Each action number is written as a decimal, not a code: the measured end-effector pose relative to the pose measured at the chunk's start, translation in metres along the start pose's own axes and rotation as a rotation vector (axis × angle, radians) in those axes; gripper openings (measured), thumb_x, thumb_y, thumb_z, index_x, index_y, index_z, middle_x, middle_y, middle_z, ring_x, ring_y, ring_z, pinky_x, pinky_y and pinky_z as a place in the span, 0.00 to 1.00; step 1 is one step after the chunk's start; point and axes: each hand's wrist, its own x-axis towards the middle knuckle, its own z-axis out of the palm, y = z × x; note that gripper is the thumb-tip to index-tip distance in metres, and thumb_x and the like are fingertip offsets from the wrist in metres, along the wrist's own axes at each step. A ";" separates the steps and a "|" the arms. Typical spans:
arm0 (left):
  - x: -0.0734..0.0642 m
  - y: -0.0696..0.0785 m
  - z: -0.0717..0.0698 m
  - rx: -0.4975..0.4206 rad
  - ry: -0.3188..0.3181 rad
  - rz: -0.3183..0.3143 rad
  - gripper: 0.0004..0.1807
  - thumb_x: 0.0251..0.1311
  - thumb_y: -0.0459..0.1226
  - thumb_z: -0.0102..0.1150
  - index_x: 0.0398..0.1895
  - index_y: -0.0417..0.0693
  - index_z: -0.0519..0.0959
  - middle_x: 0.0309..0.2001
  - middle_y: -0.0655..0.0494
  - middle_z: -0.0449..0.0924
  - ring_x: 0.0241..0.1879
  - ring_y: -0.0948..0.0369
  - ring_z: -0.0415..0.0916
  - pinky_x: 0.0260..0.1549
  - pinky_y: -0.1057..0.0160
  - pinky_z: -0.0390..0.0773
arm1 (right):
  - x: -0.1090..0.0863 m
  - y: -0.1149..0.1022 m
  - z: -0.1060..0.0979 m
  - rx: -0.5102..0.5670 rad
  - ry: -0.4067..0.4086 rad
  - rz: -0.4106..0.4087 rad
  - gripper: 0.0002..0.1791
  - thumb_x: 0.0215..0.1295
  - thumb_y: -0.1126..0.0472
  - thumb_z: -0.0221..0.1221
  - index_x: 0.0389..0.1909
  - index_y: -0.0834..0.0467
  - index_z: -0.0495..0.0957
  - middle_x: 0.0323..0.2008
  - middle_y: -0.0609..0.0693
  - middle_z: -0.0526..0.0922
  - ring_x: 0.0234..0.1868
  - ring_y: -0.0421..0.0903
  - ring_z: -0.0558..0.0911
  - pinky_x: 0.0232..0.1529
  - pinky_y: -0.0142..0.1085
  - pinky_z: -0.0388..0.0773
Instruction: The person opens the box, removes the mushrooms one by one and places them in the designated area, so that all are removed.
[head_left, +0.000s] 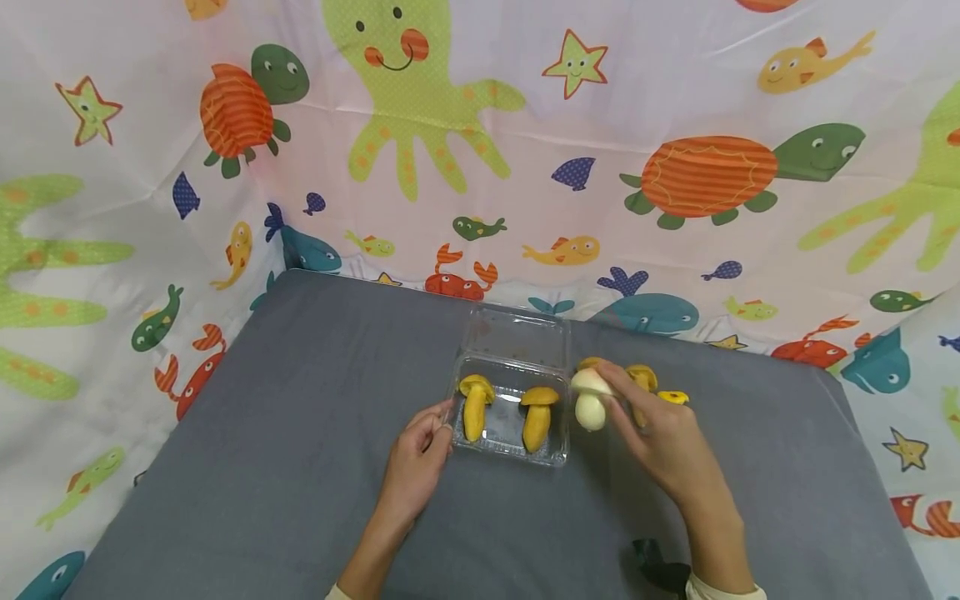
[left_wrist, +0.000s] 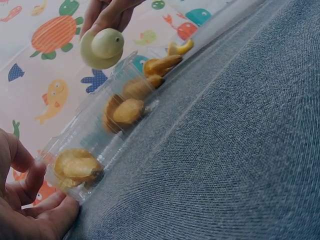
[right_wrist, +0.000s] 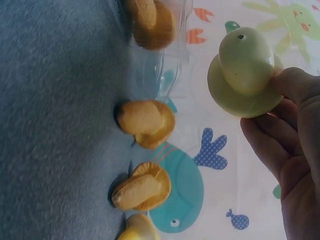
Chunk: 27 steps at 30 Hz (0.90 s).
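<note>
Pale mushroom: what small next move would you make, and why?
Probably bring the pale mushroom left, over the gap between the yellow mushrooms in the clear container: its lid is open, the left hand holds its edge, and the right hand has the mushroom just off its right side.

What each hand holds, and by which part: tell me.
The right hand holds the white mushroom by its cap's edge; the left hand holds the clear box by its left side.

No text, label, brand, number or sign legible in the head view or either wrist view. Clear container (head_left: 501, 425) and printed backdrop (head_left: 645, 92) checked: no readable lettering on either.
</note>
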 end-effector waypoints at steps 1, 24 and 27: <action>0.000 0.001 0.000 -0.003 -0.001 0.005 0.15 0.69 0.31 0.53 0.21 0.48 0.73 0.67 0.52 0.80 0.69 0.49 0.76 0.51 0.51 0.74 | -0.001 0.001 -0.001 -0.006 -0.001 0.005 0.37 0.59 0.70 0.74 0.71 0.57 0.77 0.62 0.56 0.85 0.30 0.41 0.86 0.33 0.41 0.85; -0.001 0.003 0.001 -0.030 0.001 0.017 0.15 0.69 0.30 0.54 0.22 0.46 0.73 0.67 0.50 0.80 0.70 0.50 0.75 0.54 0.49 0.73 | -0.028 0.015 -0.003 -0.007 -0.051 0.038 0.37 0.57 0.70 0.75 0.69 0.54 0.79 0.62 0.57 0.85 0.39 0.50 0.91 0.38 0.45 0.86; -0.001 0.003 0.001 -0.033 0.005 0.015 0.15 0.69 0.30 0.54 0.21 0.46 0.73 0.67 0.50 0.80 0.70 0.50 0.75 0.55 0.49 0.73 | -0.030 0.015 -0.002 0.003 -0.056 0.034 0.36 0.57 0.70 0.75 0.69 0.55 0.80 0.61 0.57 0.85 0.43 0.54 0.92 0.39 0.46 0.85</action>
